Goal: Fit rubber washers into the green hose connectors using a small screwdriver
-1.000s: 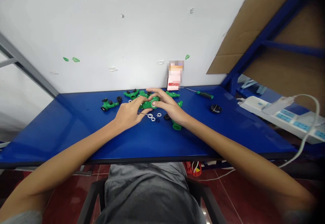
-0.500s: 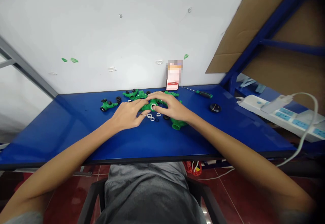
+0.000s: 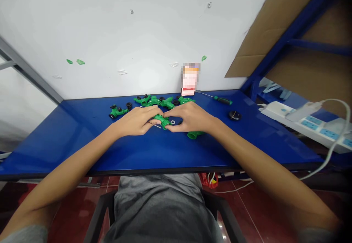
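Observation:
A green plastic hose connector (image 3: 164,122) is held between both hands, above the middle of the blue table. My left hand (image 3: 140,120) is closed around its left part, and a thin metal rod (image 3: 156,125) sticks out from under those fingers. On the right end, the fingertips and thumb of my right hand (image 3: 191,116) pinch the connector near its round opening. Fingers hide much of the piece. A white ring (image 3: 172,122) lies just beyond, between the right thumb and forefinger. Another green fitting (image 3: 194,135) rests partly beneath the right hand.
Several green fittings (image 3: 154,101) with black parts lie behind the hands. One green valve (image 3: 117,111) lies left, beside black rings (image 3: 129,105). A phone (image 3: 188,79) leans on the wall near a screwdriver (image 3: 223,100). A black round object (image 3: 234,115) and a power strip (image 3: 308,123) are at right.
The connector has turned in my hands, its open end now tilting lower toward me. My right thumb has moved down along it. The view has shifted slightly.

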Motion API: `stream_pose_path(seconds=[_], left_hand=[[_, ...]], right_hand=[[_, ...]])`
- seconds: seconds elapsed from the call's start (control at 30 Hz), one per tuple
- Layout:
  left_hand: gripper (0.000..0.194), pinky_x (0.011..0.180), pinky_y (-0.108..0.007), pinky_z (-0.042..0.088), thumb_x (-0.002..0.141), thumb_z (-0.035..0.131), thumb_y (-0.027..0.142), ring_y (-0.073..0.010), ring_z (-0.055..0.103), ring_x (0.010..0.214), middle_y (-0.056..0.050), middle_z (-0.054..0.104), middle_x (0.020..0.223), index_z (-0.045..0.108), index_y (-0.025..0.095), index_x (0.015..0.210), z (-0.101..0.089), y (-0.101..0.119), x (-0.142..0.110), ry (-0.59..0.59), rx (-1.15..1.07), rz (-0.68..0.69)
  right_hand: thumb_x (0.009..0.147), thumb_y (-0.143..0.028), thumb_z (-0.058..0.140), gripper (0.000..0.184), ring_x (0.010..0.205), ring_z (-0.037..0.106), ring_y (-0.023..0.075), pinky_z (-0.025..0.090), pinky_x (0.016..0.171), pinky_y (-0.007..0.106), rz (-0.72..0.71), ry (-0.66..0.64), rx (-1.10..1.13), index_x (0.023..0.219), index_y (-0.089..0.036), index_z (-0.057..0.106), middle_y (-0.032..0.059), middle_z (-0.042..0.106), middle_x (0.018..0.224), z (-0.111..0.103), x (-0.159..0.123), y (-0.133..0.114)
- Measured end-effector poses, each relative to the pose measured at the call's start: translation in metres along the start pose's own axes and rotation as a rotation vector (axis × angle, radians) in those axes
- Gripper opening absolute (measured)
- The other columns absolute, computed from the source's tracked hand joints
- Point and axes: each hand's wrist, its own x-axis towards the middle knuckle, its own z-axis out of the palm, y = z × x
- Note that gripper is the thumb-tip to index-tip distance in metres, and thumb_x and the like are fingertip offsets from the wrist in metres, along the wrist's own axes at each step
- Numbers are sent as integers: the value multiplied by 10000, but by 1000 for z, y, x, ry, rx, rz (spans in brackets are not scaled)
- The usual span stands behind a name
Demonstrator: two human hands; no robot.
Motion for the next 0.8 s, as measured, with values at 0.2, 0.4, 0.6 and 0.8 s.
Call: stream_pose_path(seconds=[0.2, 0.4, 0.6, 0.8], left_hand=[[261, 658, -298, 423, 1099, 514, 366, -165, 589, 647, -14, 688, 788, 678, 200, 983, -5, -7, 2, -39, -209, -32], [350, 574, -280, 350, 1098, 525, 461, -136, 460, 525, 41, 529, 604, 702, 192, 960, -9, -3, 3, 61, -203, -104], [345, 574, -280, 329, 1086, 529, 439, -127, 420, 526, 43, 505, 617, 664, 188, 891, -5, -1, 3, 103, -173, -137], [353, 591, -279, 357, 1112, 468, 412, -127, 426, 546, 36, 525, 647, 639, 192, 896, -1, -2, 3, 160, -191, -131]], right_hand=[[1005, -442, 651, 287, 598, 617, 163, 414, 647, 324, -59, -98, 109, 1065, -266, 870, 4, 791, 748, 7, 5, -8], [930, -314, 641, 313, 729, 703, 170, 490, 743, 310, 8, -50, 320, 1142, -241, 859, 10, 842, 916, 8, 8, -9], [918, -253, 594, 284, 557, 536, 154, 367, 635, 331, 40, 13, 98, 1019, -245, 859, 5, 755, 711, 11, 8, -12], [1019, -323, 524, 321, 529, 445, 139, 339, 616, 321, 64, 73, 124, 901, -248, 813, -33, 601, 584, 13, 7, -9]])
